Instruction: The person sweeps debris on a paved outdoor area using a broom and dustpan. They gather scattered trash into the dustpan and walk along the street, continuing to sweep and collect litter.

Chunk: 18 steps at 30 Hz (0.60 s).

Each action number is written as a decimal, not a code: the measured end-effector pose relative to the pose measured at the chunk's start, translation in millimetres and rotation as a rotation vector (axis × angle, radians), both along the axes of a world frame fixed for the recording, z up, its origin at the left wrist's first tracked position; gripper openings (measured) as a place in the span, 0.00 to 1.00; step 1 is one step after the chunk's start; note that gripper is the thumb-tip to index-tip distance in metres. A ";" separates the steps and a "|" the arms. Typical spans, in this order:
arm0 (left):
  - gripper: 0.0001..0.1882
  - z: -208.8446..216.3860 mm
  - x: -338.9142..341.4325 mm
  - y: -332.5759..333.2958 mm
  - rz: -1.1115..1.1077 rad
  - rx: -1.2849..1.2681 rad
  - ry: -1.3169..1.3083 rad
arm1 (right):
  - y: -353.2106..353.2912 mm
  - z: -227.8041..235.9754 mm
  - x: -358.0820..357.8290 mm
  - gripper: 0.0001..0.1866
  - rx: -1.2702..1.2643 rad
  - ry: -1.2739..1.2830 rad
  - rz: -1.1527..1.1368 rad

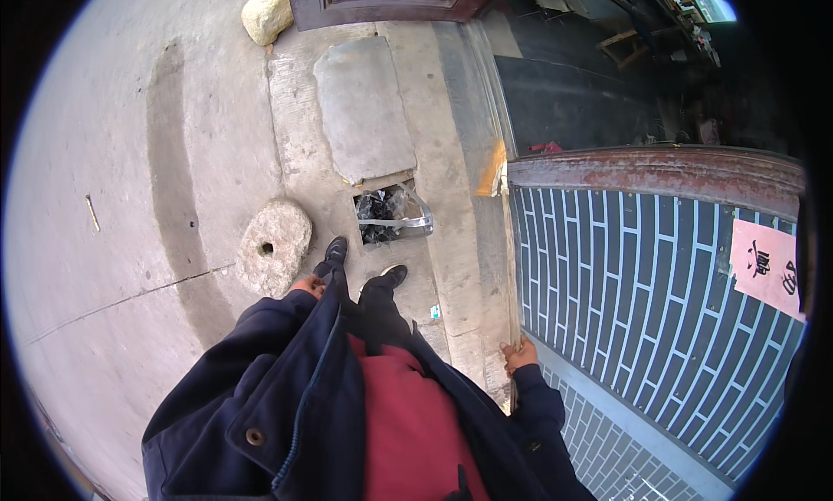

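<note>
My right hand is closed around a long, thin, pale stick, beside the brick-patterned wall. The stick runs away from me along the foot of that wall. Near its far end is an orange-brown, wedge-shaped piece; whether the two are joined I cannot tell. My left hand is low at the front edge of my dark coat, its fingers curled. The coat sleeve hides part of it, and what it holds, if anything, does not show.
A round stone with a hole lies left of my feet. Ahead, a basket-like bin holds dark scraps, with a flat slab beyond it. A pale rock sits by a dark wooden door. A doorway opens at the upper right.
</note>
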<state>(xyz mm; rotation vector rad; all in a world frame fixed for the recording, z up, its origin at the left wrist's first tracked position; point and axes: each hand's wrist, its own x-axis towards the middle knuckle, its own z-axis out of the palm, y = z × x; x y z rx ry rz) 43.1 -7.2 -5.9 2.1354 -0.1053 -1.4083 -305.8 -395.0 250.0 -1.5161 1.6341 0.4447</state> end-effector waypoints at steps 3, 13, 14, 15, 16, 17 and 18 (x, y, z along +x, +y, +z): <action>0.16 -27.9 -1.8 20.7 0.036 -0.039 0.015 | -22.2 -9.0 -10.7 0.34 -0.321 0.229 0.550; 0.26 -55.4 -9.6 45.5 0.118 -0.014 0.036 | 25.5 -73.0 70.4 0.43 -0.133 0.206 0.586; 0.26 -51.4 -6.6 41.5 0.079 -0.041 0.005 | 34.4 -69.0 78.9 0.43 0.050 0.145 0.450; 0.26 -47.5 -3.0 37.2 0.053 -0.034 -0.008 | 44.7 -57.0 81.5 0.44 0.098 0.093 0.490; 0.26 -43.9 0.9 32.5 0.027 0.004 -0.012 | 55.2 -44.3 84.5 0.45 0.156 0.101 0.459; 0.26 -40.3 4.7 29.0 0.045 -0.074 -0.001 | 64.2 -26.6 82.4 0.46 0.262 0.098 0.364; 0.26 -38.1 8.0 24.4 0.064 -0.124 0.024 | 67.4 -7.8 77.4 0.47 0.247 0.093 0.358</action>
